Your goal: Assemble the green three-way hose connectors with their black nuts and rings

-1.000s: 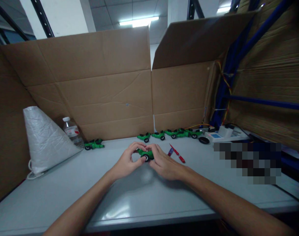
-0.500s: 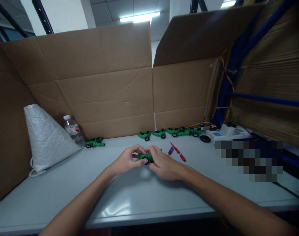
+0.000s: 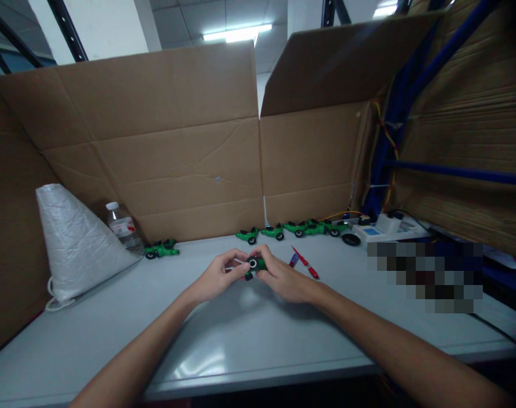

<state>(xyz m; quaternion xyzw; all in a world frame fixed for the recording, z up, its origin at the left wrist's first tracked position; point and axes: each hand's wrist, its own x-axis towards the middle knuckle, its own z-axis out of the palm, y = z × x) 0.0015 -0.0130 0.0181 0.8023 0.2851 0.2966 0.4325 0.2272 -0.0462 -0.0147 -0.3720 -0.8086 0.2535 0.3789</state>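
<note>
Since the earlier frames, the small green toy car (image 3: 253, 264) has been lifted and tilted, so that 1 black wheel with a pale hub now faces the camera; before, it lay flatter between the hands.

Both bare hands meet at the middle of the grey table (image 3: 113, 340), just above its surface. The right hand (image 3: 283, 279) holds the car, its grip pinching the green body between thumb and fingers. The left hand (image 3: 217, 277) is pressed to the car's left side, its grip pinched on a thin pale part, perhaps an axle; it is too small to tell.

The step in hand looks like assembly: fitting a wheel or axle onto the car. The next move likely calls for a steady right hold while the left lines up the small part and pushes it straight in.

Behind the hands, a row of finished green cars (image 3: 295, 229) stands along the cardboard wall (image 3: 177, 164). A red screwdriver (image 3: 305, 263) lies just right of the hands. At far left are 1 more green car (image 3: 161, 249), a water bottle (image 3: 122, 228) and a white bag (image 3: 77, 243).
</note>
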